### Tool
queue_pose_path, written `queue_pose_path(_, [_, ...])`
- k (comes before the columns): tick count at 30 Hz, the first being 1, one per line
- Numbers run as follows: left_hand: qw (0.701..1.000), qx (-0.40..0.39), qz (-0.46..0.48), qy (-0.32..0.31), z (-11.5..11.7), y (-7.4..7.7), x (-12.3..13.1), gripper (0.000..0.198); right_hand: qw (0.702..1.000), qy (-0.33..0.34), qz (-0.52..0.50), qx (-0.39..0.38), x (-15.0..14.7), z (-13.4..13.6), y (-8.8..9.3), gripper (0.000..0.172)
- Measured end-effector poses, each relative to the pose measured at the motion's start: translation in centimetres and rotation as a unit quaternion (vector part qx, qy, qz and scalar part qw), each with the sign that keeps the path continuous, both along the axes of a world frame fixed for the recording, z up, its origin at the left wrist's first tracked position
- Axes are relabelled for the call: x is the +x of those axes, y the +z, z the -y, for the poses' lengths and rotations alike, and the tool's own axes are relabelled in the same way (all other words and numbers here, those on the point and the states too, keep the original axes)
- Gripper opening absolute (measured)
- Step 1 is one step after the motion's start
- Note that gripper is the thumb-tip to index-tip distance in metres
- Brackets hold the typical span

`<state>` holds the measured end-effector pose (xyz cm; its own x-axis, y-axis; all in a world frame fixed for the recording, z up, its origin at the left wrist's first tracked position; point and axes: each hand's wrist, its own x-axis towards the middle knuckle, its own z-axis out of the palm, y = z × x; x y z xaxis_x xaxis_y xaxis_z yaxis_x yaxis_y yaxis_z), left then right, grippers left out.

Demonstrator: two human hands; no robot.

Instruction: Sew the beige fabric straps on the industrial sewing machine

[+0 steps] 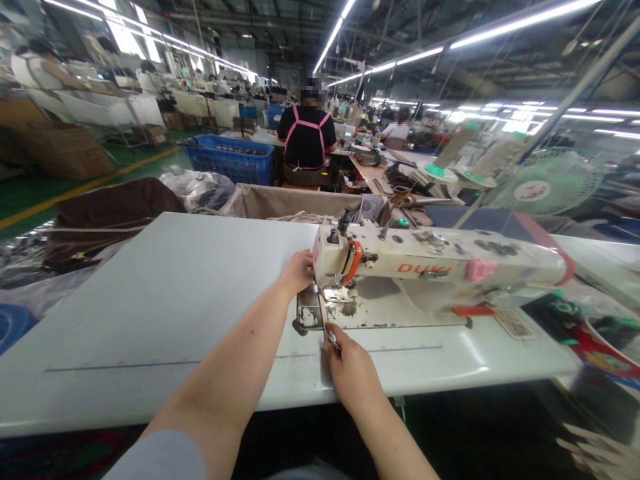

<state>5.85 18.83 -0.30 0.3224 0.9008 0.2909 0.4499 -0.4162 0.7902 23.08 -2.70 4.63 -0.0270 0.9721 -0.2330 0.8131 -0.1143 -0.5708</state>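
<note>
A narrow beige strip (pixel 323 311) runs front to back past the needle area of a white sewing machine (pixel 395 263). My right hand (pixel 350 363) is closed on the near end of the strip, in front of the machine's metal plate. A small metal tool (pixel 334 343) shows between its fingers, its kind unclear. At the left side of the machine head, my left hand (pixel 300 271) is bent round the far part of the strip. The machine head hides its fingertips. Dark metal fittings (pixel 309 311) lie on the bed left of the strip.
The pale tabletop (pixel 200 280) carries a printed ruler line (pixel 150 365). Behind it stand a fabric-lined bin (pixel 290 200), a blue basket (pixel 230 159) and a seated person (pixel 307 137). A fan (pixel 545 187) and thread cones (pixel 457 150) are at right; a brown bag (pixel 105 223) lies left.
</note>
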Motion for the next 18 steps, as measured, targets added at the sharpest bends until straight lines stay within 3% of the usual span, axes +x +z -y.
queue_pose_path(6, [0.995, -0.046, 0.021, 0.084, 0.7, 0.9, 0.1, 0.016, 1.000, 0.005, 0.001, 0.018, -0.2, -0.2, -0.3, 0.045])
queue_pose_path(12, [0.975, -0.086, 0.114, 0.170, 1.2, 1.2, -0.4, 0.003, 0.988, -0.018, -0.015, 0.154, 0.5, 0.7, -1.2, 0.029])
queue_pose_path(18, [0.927, -0.147, 0.268, 0.217, 2.9, 1.1, -0.9, 0.028, 0.956, -0.007, -0.157, 0.249, 1.4, 0.8, -1.4, 0.028])
